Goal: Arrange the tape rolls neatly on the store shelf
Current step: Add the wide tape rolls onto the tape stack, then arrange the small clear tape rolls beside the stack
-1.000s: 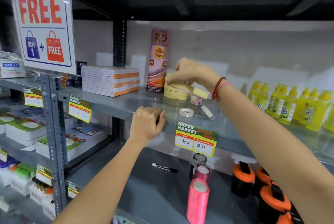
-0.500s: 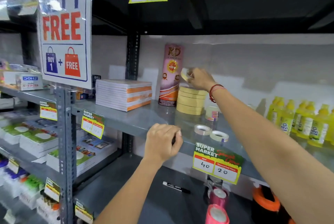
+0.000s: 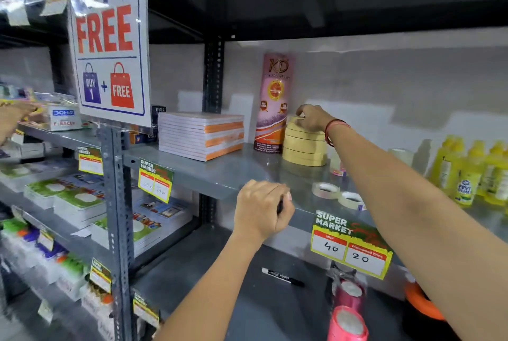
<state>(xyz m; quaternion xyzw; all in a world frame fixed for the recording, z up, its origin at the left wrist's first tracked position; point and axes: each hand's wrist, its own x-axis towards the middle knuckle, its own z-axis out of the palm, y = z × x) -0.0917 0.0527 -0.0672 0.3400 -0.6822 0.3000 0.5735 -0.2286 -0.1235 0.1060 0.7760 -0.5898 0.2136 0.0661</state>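
Head view: the right hand [image 3: 313, 116] rests on top of a stack of cream tape rolls [image 3: 304, 145] standing on the grey shelf [image 3: 233, 173], its fingers [image 3: 301, 118] curled down over the topmost roll and touching it; whether they clamp it cannot be told. The stack sits just beside a tall pink packet [image 3: 273, 101] marked "KD", which stands upright against the back wall. Two loose tape rolls [image 3: 338, 195] lie flat near the shelf's front edge, side by side, well apart from the stack. The left hand [image 3: 261, 210] is closed in a fist on the shelf's front lip, with a thin dark object showing between the fingers; what it is cannot be told. A price tag [image 3: 351, 244] below the loose rolls reads "SUPER MARKET", "40" and "20". A hanging sign [image 3: 108, 38] reads "FREE" and "BUY 1 + FREE". Left of the packet lies a stack of notebooks [image 3: 202, 134]. Yellow bottles [image 3: 467, 173] labelled "FEVI GUM" stand at the right, partly hidden by the right forearm. A box [image 3: 63, 118] at the left reads "DOMS ERASER". On the lower shelf lie a black marker [image 3: 283, 277] and pink ribbon spools [image 3: 347, 313].
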